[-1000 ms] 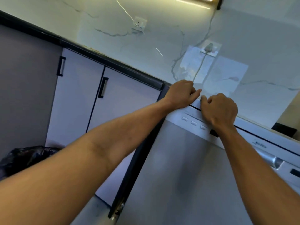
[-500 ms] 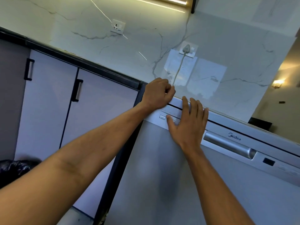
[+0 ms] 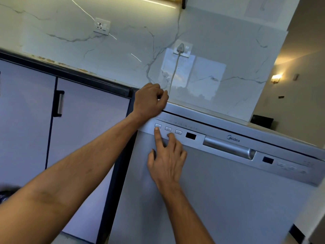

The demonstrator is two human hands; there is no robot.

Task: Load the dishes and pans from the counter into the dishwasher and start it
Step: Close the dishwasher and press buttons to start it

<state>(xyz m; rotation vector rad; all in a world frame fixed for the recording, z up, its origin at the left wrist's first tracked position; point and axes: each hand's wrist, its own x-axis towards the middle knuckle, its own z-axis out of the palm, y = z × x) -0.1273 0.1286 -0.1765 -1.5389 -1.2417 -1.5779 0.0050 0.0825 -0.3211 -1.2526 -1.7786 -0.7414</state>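
The silver dishwasher (image 3: 228, 191) fills the right half of the view with its door closed. Its control strip carries three small buttons (image 3: 168, 129), a dark display (image 3: 190, 136) and a recessed handle (image 3: 228, 148). My left hand (image 3: 149, 101) is curled into a fist and rests on the top left corner of the dishwasher. My right hand (image 3: 167, 159) lies against the door below the strip, index finger stretched up with its tip on the leftmost button (image 3: 158, 125). No dishes or pans are in view.
Grey cabinet doors with a dark handle (image 3: 59, 103) stand left of the dishwasher. A marble counter (image 3: 123, 64) runs behind, with a wall socket (image 3: 102, 26) and a plugged-in cable (image 3: 175, 66). A dark bag (image 3: 5, 194) shows at the lower left edge.
My right hand slid down from the door's top edge to the door front, then curled, leaving its index finger on the leftmost button. My left fist stayed on the corner.
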